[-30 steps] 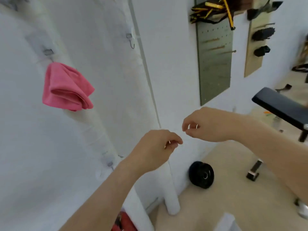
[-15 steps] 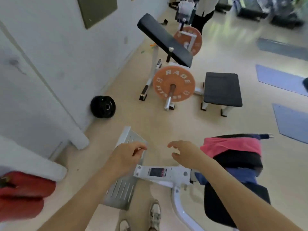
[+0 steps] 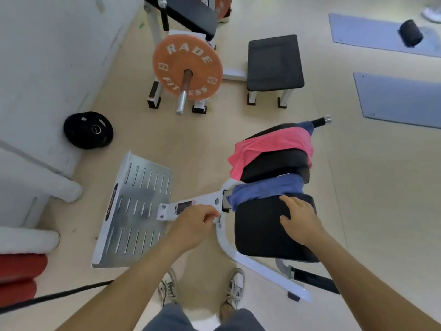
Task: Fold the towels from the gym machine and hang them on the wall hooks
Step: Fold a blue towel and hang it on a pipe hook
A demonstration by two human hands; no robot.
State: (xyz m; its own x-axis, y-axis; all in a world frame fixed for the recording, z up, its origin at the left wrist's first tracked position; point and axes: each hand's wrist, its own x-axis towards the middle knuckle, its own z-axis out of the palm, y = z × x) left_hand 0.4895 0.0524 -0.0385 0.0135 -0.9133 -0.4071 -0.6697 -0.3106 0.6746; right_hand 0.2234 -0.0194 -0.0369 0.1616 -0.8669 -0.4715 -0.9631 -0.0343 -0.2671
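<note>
A pink towel (image 3: 267, 145) is draped over the far black pad of the gym machine (image 3: 272, 168). A blue towel (image 3: 265, 191) lies across the gap between that pad and the near pad (image 3: 260, 235). My right hand (image 3: 299, 219) hovers flat over the near pad, fingertips just short of the blue towel, holding nothing. My left hand (image 3: 195, 226) hangs with loosely curled fingers above the machine's white frame (image 3: 188, 207), empty. The wall hooks are out of view.
A perforated metal footplate (image 3: 136, 209) lies left of the frame. An orange weight plate (image 3: 187, 68) on a bench machine and a black stool (image 3: 274, 63) stand ahead. A black plate (image 3: 88, 130) leans by the white wall. Blue mats (image 3: 398, 99) lie at right.
My view swung from the wall with a hung pink towel down to the machine. Both hands dropped, and my right hand reached over the near pad toward the blue towel.
</note>
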